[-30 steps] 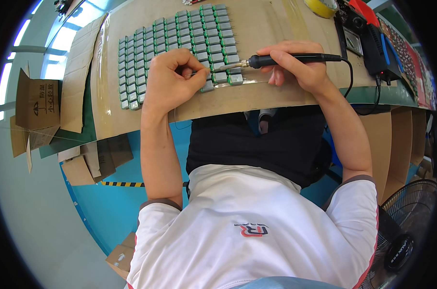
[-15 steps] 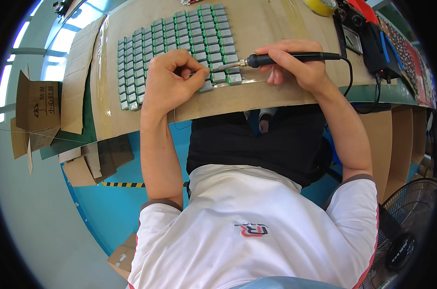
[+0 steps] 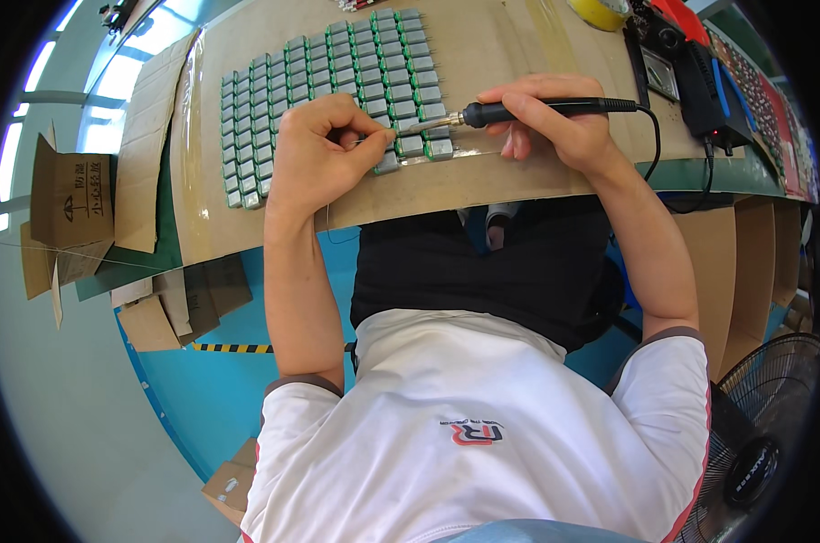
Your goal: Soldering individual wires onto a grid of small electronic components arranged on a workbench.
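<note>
Rows of small grey blocks with green edges [image 3: 297, 68] cover the cardboard-topped table in front of me. My right hand [image 3: 554, 118] grips a soldering iron [image 3: 496, 112] by its black handle. Its metal tip points left and meets the blocks near the front right of the rows. Close to that tip, my left hand [image 3: 324, 149] pinches a thin solder wire [image 3: 359, 140] between thumb and forefinger. A loose strand hangs below that wrist, past the table's edge. The exact contact spot is partly hidden by my left fingertips.
A black soldering station [image 3: 710, 100] stands at the right, joined to the iron by its cable [image 3: 656, 149]. Yellow tape [image 3: 601, 13] lies at the back. An open carton [image 3: 71, 199] is at the left, beside a cardboard flap [image 3: 152, 136]. A fan [image 3: 753, 443] stands lower right.
Almost nothing differs. My left hand has shifted very slightly downward, while the soldering iron stays in place.
</note>
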